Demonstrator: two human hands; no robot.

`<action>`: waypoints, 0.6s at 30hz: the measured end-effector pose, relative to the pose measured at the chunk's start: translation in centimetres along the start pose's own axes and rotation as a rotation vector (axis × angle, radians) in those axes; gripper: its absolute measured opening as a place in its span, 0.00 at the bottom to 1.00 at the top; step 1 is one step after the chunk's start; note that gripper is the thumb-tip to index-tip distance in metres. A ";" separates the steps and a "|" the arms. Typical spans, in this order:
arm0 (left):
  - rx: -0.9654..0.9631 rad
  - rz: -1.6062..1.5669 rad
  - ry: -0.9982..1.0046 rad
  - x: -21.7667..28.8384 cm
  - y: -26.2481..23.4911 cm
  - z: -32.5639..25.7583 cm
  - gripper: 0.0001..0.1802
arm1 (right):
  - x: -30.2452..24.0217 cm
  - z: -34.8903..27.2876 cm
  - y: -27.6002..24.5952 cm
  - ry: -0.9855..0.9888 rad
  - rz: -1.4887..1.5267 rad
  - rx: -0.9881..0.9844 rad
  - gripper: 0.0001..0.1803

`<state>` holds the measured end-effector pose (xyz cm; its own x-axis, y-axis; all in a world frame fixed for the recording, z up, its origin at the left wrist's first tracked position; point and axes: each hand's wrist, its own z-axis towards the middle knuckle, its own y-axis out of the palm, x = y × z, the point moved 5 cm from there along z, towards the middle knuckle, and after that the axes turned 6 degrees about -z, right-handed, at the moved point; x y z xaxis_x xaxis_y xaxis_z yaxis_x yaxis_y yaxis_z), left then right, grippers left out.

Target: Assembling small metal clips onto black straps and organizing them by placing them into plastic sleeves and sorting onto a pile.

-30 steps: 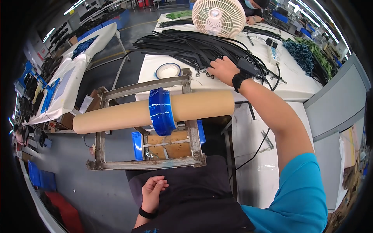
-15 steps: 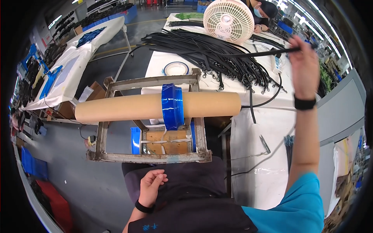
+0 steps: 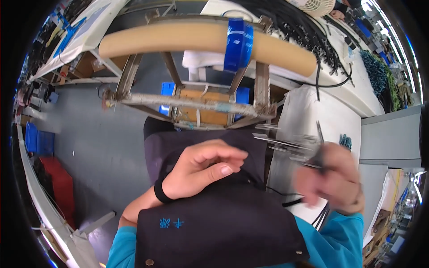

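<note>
- White desk (image 3: 343,117), right of frame.
- Right grip (image 3: 329,177) curled round dark piece (image 3: 318,161): probably light, pliant; pinch beside blurred metal (image 3: 292,147).
- Left grip (image 3: 199,169) half-open, empty, centre.

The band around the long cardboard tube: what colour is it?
The band is a shiny blue; the head view shows it best.

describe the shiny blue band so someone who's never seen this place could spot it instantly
Find the weathered metal frame standing in front of the person. A long tan tube spans it from side to side, and the blue band wraps around that tube, right of its middle. Its glossy blue surface sets it apart from the plain tan tube.
</note>
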<state>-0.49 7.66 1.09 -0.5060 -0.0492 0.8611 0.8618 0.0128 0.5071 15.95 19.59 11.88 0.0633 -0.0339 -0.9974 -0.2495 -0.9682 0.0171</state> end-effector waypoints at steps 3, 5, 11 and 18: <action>0.046 -0.134 -0.006 -0.3 0.2 -1.1 0.28 | 4.1 2.6 4.6 0.164 0.116 -0.069 0.09; 0.102 -0.050 0.043 0.3 -0.5 -1.3 0.27 | 6.5 3.4 5.8 0.146 0.139 -0.054 0.09; 0.328 -0.044 0.012 0.8 -2.0 -3.1 0.12 | 9.7 4.4 7.8 0.178 0.168 -0.019 0.06; 0.369 0.489 0.152 1.8 -2.7 -3.4 0.04 | 8.7 3.6 5.0 -0.260 -0.287 0.448 0.20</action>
<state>-3.64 4.14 1.14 -0.0222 -0.0911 0.9956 0.9093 0.4122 0.0579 11.80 15.38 3.06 -0.0359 0.3304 -0.9431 -0.6446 -0.7288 -0.2308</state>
